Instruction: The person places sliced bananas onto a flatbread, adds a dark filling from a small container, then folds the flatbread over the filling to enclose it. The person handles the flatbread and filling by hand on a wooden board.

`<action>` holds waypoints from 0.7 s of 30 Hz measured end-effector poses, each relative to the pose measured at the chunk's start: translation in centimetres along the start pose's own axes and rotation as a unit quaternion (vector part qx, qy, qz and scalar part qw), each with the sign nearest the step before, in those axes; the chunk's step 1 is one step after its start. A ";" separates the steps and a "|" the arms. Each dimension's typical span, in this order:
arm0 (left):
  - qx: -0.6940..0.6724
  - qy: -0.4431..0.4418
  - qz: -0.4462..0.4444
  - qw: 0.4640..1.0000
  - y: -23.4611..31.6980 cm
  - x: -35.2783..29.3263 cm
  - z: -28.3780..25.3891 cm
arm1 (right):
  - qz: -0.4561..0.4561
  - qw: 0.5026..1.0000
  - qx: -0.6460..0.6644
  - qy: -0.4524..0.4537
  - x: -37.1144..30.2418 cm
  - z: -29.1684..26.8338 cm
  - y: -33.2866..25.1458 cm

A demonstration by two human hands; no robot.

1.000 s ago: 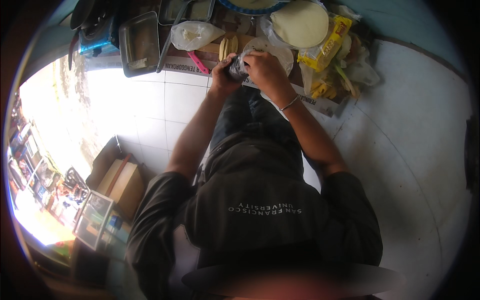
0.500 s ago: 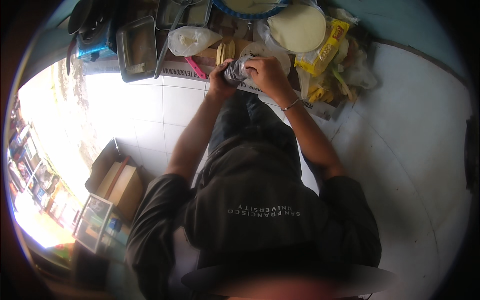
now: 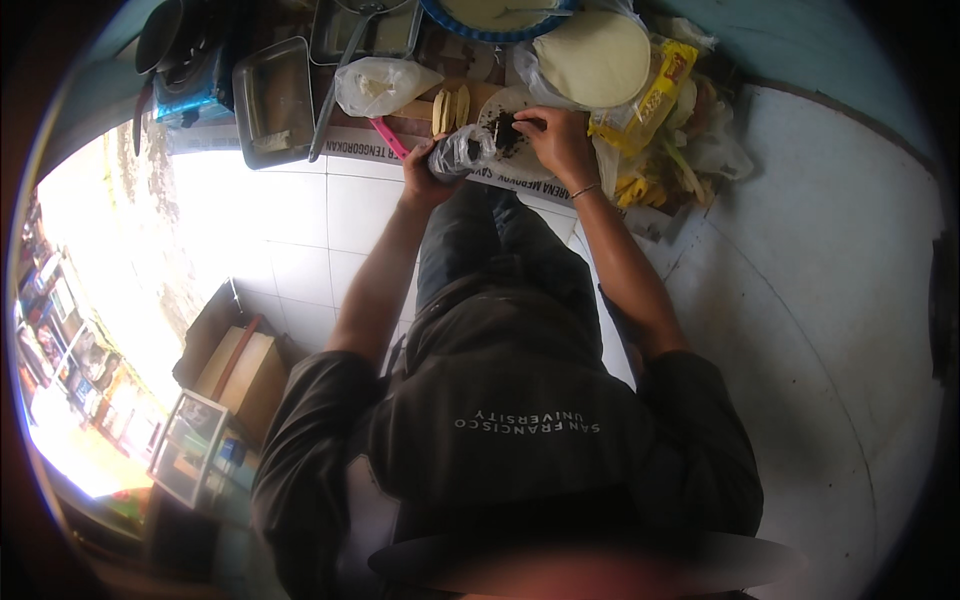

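Note:
In my left hand is a clear plastic bag of dark sprinkles, its mouth turned to the right. My right hand hangs over a thin, round, pale wrapper, thumb and fingers pinched together. What they hold, if anything, is too small to make out. Dark sprinkles lie scattered and heaped on that wrapper. Just left of it are several pale banana pieces. A pink-handled tool rests beside the left hand.
A stack of round wrappers stands behind my right hand, next to a yellow packet and banana peels. Farther back is a blue-rimmed basin. Leftward are a knotted plastic bag, a metal tray and a black pan.
My right hand has left the bag's mouth and moved right, over the wrapper. More dark sprinkles show on the wrapper. My left hand has shifted slightly left and down with the bag.

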State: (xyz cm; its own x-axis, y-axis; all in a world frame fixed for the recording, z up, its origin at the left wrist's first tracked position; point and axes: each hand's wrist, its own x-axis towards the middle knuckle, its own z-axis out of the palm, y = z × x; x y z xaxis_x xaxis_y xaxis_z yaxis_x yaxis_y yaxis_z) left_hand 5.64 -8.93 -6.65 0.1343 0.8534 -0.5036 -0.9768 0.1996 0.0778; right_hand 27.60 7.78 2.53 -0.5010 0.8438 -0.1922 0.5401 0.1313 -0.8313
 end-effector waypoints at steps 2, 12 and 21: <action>0.017 0.003 0.005 1.000 0.0 -0.4 -0.2 | 0.005 1.000 -0.003 0.012 0.2 1.4 0.9; 0.013 -0.003 0.013 1.000 -0.1 -1.8 -0.4 | 0.010 1.000 -0.018 0.024 1.3 4.6 3.7; 0.025 -0.004 0.030 0.999 -0.8 -1.9 -0.4 | -0.027 0.998 -0.051 0.002 1.6 4.2 3.1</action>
State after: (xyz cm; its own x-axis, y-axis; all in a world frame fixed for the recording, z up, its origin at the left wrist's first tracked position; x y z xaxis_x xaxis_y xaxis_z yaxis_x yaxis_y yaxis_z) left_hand 6.08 -10.95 -6.13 0.0764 0.8688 -0.4892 -0.9738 0.1703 0.1504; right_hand 25.64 7.31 -2.55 -0.5289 0.8358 -0.1470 0.5789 0.2286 -0.7827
